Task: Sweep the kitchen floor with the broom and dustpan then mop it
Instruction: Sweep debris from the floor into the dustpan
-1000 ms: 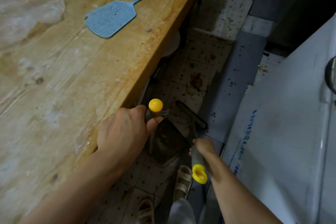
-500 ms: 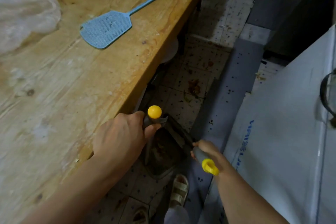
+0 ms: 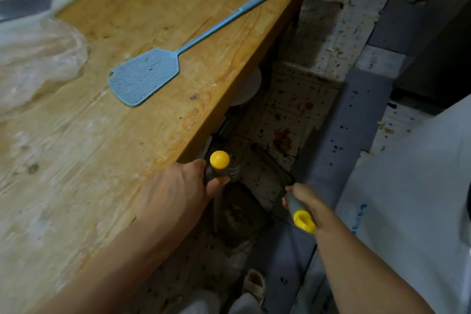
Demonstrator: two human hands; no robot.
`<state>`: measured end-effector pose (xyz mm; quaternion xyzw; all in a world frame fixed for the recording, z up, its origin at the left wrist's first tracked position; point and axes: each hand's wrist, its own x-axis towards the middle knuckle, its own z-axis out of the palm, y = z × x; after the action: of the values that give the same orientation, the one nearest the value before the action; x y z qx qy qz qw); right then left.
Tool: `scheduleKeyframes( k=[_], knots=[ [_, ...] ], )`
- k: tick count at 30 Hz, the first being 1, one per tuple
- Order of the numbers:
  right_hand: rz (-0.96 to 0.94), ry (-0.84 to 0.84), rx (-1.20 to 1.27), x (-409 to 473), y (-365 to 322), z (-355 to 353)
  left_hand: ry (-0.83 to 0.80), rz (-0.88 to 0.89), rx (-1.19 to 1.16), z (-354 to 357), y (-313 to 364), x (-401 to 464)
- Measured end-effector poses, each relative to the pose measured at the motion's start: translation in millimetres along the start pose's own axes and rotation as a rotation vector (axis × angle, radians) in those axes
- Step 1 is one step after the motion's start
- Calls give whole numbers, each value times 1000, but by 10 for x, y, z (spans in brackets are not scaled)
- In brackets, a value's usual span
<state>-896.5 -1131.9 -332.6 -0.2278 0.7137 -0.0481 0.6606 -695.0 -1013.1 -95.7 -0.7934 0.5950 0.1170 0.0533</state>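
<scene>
While the left hand (image 3: pixel 178 194) grips the grey, yellow-capped dustpan handle (image 3: pixel 218 164) just off the table (image 3: pixel 127 148) edge, the right hand (image 3: pixel 307 202) is wrapped round the broom handle (image 3: pixel 297 211), whose yellow end loop points toward five o'clock. The dustpan (image 3: pixel 238 214) stands on the tiled floor (image 3: pixel 293 99) directly below the left hand, with dark dirt already in its tray. The broom head (image 3: pixel 271 160) appears to lie at one o'clock from the pan, though it is dim and hard to make out. Reddish scraps (image 3: pixel 281 136) sit on the tiles just beyond it, toward twelve o'clock.

The step in hand looks like sweeping that debris into the pan. To do it well, the pan's lip should stay pressed flat to the tiles, and the broom should draw in short strokes toward seven o'clock, from beyond the scraps. Dirt could lodge under the table edge. A blue fly swatter (image 3: pixel 145 76) lies on the table, well apart from the work.
</scene>
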Motion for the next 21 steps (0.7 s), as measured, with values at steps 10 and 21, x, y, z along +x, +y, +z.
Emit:
scheduleKeyframes(
  k=[10,21],
  knots=[
    [61,-68,-33,-34,-372,-150,-27,65,28,-390,128,627],
    [169,-197,207,362,-1037,-157,-71,125,106,-528,205,1334]
  ],
)
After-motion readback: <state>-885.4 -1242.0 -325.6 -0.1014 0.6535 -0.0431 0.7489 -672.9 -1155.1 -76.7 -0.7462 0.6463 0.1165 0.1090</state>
